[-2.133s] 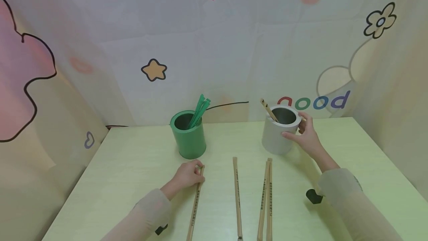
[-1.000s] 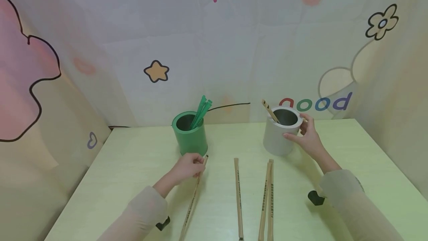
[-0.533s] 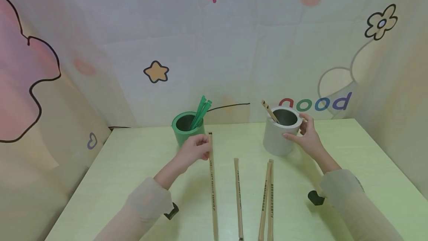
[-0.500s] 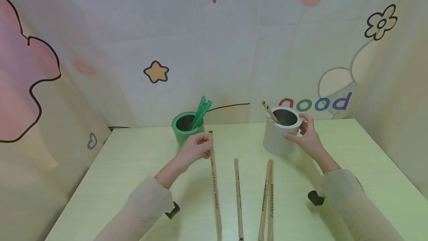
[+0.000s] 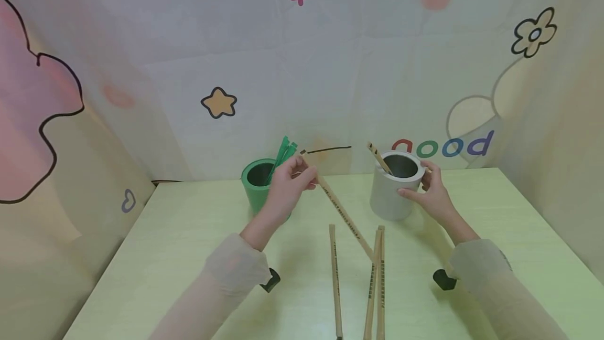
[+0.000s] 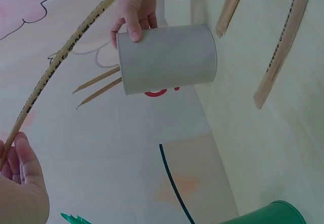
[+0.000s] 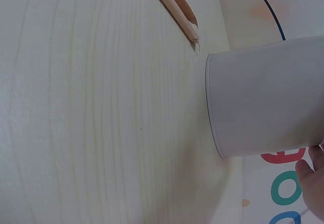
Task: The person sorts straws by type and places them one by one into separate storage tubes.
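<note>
In the head view my left hand (image 5: 292, 182) pinches a brown paper-wrapped straw (image 5: 346, 216) near its upper end. The straw slants down to the right, and its lower end overlaps two straws on the table in this view. Printed lettering runs along its wrapper, plain in the left wrist view, where the straw (image 6: 61, 54) rises from my fingers. My right hand (image 5: 436, 193) grips the light grey cup (image 5: 391, 198) at its right side, thumb on the front and fingers by the rim. Brown straws (image 5: 379, 159) lean out of that cup, which stands upright.
Behind my left hand stands a green cup (image 5: 257, 193) holding several green sticks (image 5: 282, 153). One wrapped straw (image 5: 335, 282) lies mid-table, with two more wrapped straws (image 5: 381, 287) side by side to its right. A printed cloth (image 5: 302, 67) hangs along the table's back edge.
My left hand has lifted the straw from the table and carried it up and right, past the green cup's front. The straw has swung to slant rightward. My right hand stays on the grey cup.
</note>
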Demonstrator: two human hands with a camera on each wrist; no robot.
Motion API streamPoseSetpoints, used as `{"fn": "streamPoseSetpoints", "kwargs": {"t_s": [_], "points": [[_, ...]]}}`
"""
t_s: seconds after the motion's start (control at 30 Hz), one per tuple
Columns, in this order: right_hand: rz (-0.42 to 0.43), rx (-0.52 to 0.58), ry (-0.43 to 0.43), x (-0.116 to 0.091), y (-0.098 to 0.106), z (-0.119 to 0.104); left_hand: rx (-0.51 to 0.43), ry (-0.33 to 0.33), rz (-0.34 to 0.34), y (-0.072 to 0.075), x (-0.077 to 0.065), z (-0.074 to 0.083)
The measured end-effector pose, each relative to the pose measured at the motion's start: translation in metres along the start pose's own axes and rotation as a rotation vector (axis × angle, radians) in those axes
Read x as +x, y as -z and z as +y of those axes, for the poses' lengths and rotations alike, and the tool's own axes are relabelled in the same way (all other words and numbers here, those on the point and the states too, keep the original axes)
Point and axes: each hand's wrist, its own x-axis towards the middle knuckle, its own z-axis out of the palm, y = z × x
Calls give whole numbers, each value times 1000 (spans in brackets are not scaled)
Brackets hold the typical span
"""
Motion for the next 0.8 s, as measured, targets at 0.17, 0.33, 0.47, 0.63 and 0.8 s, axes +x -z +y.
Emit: {"fn": "streamPoseSetpoints", "kwargs": {"t_s": [0.17,0.33,0.47,0.63,0.8], "points": [[2,1,-7,0,-1,-1,-27,-69,100,-7,10,4],[3,6,-5,-1,-1,-2,-70,-93,160,-13,18,8],[4,1,-12,-1,-1,-2,-92,-93,190,-20,26,11],[3,-5,-26,-2,1,-2,-130,-111,233,-29,33,15],[7,-11,-30,-2,1,-4,-88,-117,261,-37,38,15]]}}
